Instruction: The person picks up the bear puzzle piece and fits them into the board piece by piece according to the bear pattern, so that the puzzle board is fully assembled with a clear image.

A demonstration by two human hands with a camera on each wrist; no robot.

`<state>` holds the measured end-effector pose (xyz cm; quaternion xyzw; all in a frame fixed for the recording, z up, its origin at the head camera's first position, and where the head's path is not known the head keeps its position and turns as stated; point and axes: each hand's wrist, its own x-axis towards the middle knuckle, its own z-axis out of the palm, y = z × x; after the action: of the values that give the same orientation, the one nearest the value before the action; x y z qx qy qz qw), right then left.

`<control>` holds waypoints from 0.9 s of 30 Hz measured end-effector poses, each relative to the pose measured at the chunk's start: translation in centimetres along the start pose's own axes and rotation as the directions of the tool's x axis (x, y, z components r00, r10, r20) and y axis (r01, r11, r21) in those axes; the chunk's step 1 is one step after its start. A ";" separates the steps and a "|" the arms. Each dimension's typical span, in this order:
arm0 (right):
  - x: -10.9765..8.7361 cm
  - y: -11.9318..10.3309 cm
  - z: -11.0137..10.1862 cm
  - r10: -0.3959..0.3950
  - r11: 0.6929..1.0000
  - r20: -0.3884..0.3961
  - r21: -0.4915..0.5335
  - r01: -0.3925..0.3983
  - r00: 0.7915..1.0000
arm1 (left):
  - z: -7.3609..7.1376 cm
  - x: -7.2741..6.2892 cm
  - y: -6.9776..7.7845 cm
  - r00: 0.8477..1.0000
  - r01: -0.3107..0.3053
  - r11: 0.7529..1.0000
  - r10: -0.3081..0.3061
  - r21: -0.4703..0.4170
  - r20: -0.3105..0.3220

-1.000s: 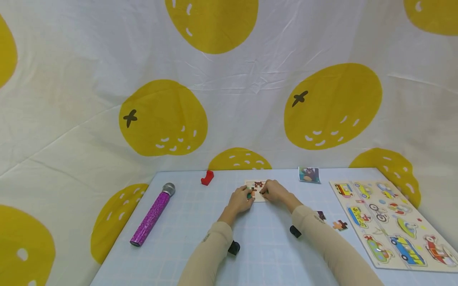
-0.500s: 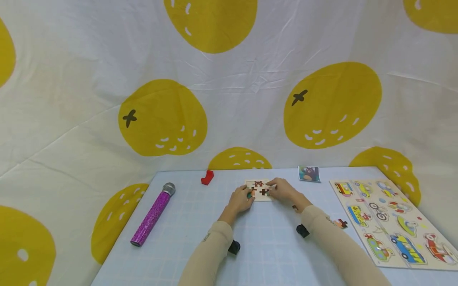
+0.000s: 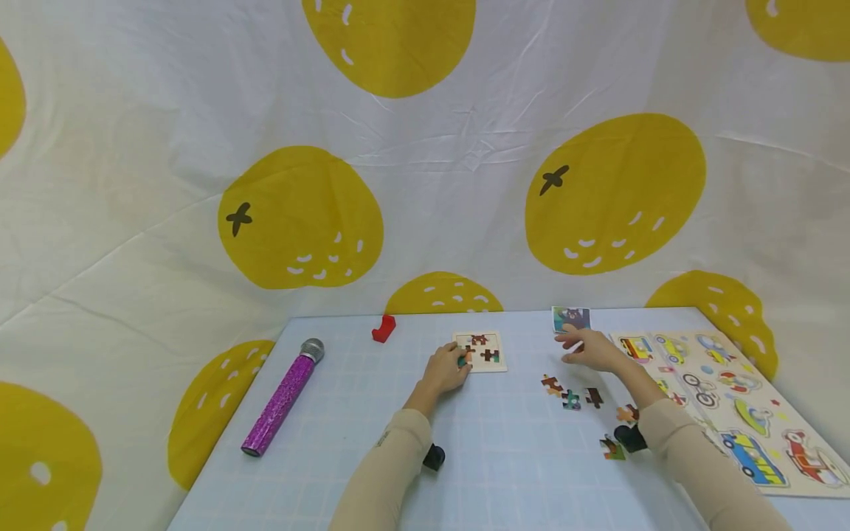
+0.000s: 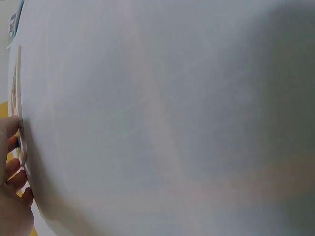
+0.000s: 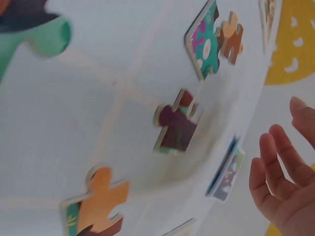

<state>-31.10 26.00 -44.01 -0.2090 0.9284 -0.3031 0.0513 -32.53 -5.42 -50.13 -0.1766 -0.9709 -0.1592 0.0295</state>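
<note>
White cloth point(image 3: 458, 221) printed with yellow fruit backs a pale blue checked tabletop point(image 3: 505, 457). Nearest, at right: one large, pale wooden vehicle board point(image 3: 716, 420). At left: one purple glitter microphone point(image 3: 282, 405), its long axis slanting away rightward. Five loose jigsaw pieces (one green point(image 3: 612, 447), one dark brown point(image 3: 594, 397), one teal point(image 3: 571, 400), two orange-brown point(image 3: 552, 384)), compact, without clear long axis, lie on the near side of the right hand point(image 3: 589, 349), the nearer of the two hands. It is empty, fingers loosely spread. The left hand point(image 3: 445, 369) grips the left side of one small, square, pale wooden tray point(image 3: 502, 361); at least three pieces show inside, one partly covered. Farthest: one red angular block point(image 3: 384, 329) and one rectangular bear-picture card point(image 3: 575, 317), just beside the right fingertips.
</note>
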 end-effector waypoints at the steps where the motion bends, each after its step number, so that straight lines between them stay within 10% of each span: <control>1: -0.5 0.2 -0.2 0.022 1.000 0.024 0.000 -0.022 0.999 | 0.0 0.0 0.0 1.000 0.000 1.000 0.000 0.003 -0.003; 15: -2.4 0.6 1.4 0.099 0.995 0.204 0.010 -0.104 0.974 | 0.1 0.1 -0.1 1.000 0.006 1.000 -0.006 0.008 0.005; 27: -1.6 0.4 3.2 0.069 0.998 0.171 0.001 -0.070 0.983 | -0.3 -0.3 0.1 1.000 -0.019 1.000 0.019 -0.023 -0.016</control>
<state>-29.05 25.21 -46.87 -0.2017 0.9262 -0.2852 0.1421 -32.17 -5.54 -49.87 -0.1847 -0.9670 -0.1714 0.0366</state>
